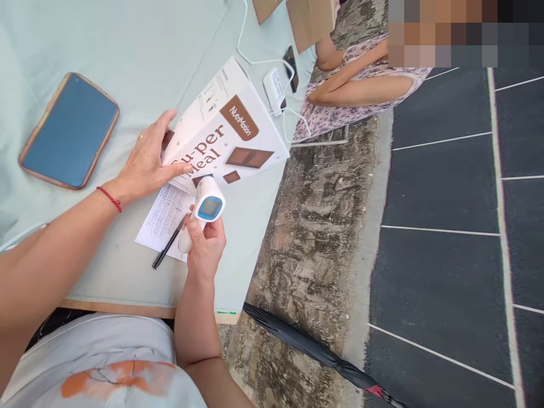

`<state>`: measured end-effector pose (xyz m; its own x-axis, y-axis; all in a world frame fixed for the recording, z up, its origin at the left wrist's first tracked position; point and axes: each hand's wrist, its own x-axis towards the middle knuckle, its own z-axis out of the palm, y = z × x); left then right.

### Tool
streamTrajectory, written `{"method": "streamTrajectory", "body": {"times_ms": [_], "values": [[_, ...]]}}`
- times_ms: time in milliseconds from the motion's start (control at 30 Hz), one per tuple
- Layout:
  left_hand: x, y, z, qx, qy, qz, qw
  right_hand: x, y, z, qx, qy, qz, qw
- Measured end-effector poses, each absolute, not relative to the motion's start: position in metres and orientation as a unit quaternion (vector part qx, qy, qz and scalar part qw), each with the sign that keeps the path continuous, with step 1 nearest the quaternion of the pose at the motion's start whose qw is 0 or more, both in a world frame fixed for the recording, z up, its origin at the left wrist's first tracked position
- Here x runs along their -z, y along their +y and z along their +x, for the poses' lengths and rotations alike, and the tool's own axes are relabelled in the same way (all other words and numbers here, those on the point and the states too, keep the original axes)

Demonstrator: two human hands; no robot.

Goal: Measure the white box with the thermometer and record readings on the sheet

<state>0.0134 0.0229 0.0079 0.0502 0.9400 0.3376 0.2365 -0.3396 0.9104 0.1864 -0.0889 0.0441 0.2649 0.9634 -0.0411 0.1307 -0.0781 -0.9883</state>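
My left hand (148, 150) grips the near left end of a white and brown meal box (223, 127) marked "NutriMotion". Its thumb lies across the printed front, and the other fingers are partly hidden behind the box. In my right hand (206, 243) is a white infrared thermometer (209, 198), held by its handle with the blue-framed screen facing up at me. The thermometer's head is close against the lower front of the box; whether it touches, I cannot tell. Beneath them lies a handwritten sheet (158, 221), with a black pen (170, 241) across it.
A tablet in a brown case (70, 130) lies to the left on the pale tablecloth. Beyond the box are a white adapter with cables (273, 88), a phone (291, 69) and cardboard boxes (312, 22). A person's arm (361, 88) is near the far edge. A folded black umbrella (310, 345) leans at the corner.
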Motion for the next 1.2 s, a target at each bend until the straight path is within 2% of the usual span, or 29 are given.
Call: {"method": "streamTrajectory", "body": {"times_ms": [367,600,767,833,933,1133,1200], "values": [[0.006,0.029,0.012,-0.495,0.448,0.671,0.322,-0.034,-0.118,0.231,-0.320,-0.486,-0.665,0.468],[0.009,0.031,0.009,-0.480,0.458,0.669,0.334,0.003,-0.126,0.296,-0.129,-0.500,-0.791,0.328],[0.008,0.031,0.009,-0.469,0.467,0.671,0.335,0.004,-0.123,0.289,0.023,-0.625,-0.697,0.351],[0.008,0.031,0.009,-0.469,0.471,0.670,0.331,0.000,-0.118,0.273,0.010,-0.698,-0.627,0.347],[0.006,0.029,0.009,-0.458,0.484,0.669,0.328,-0.005,-0.111,0.249,-0.025,-0.783,-0.549,0.292],[-0.001,0.026,0.007,-0.447,0.481,0.671,0.344,-0.015,-0.107,0.242,-0.054,-0.847,-0.493,0.190],[-0.001,0.025,0.008,-0.446,0.488,0.668,0.342,-0.017,-0.110,0.246,-0.068,-0.853,-0.482,0.188]]}}
